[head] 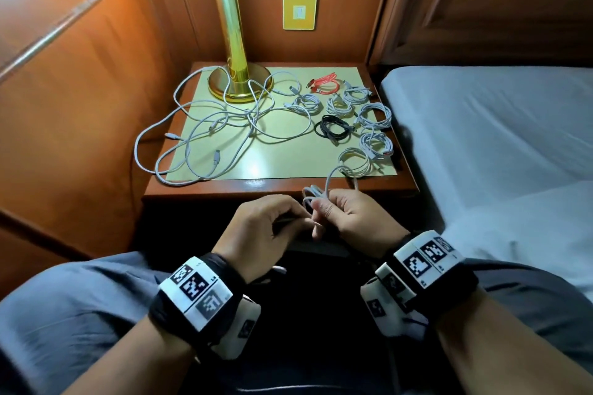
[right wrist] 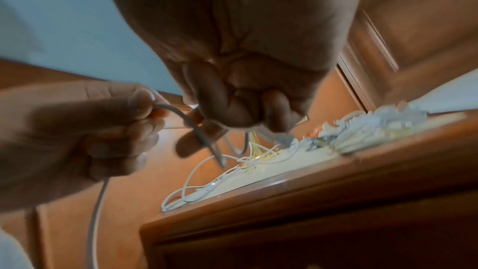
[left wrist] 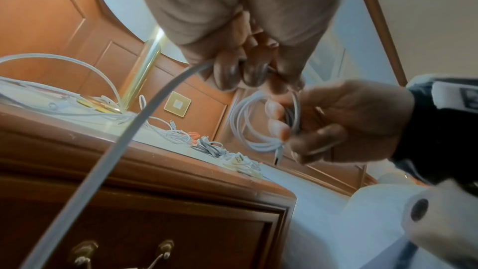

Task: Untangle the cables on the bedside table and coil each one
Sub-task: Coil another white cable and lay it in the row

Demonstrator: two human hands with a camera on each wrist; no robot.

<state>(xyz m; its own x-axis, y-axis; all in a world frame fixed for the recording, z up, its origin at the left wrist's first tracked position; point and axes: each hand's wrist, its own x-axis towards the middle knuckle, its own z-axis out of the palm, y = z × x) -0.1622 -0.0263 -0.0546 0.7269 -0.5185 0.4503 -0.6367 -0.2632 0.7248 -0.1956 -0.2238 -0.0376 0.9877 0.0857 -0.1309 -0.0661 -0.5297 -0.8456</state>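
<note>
Beyond the fingertips of both hands, a wooden bedside table [head: 205, 184] is seen, topped with a pale green mat [head: 288, 151] on which a brass lamp [head: 236, 74] stands at the far left. To the right of the hands a bed with a white sheet [head: 487, 125] is seen. Ahead of the left hand's fingers, a tangle of white cables [head: 218, 125] is spread over the mat and past the table's left edge. Ahead of the right hand's fingers, finished coils are laid near the mat's right side: several white coils [head: 373, 115], one black coil [head: 333, 127] and one red coil [head: 324, 83] farthest away. Between the two hands, in front of the table's near edge, a white cable [left wrist: 248, 122] is held. Its gathered loops are gripped in the curled fingers of the right hand [head: 353, 218], as shown in the left wrist view. Its loose length is pinched by the left hand [head: 266, 228] between thumb and closed fingers and hangs below that hand.
</note>
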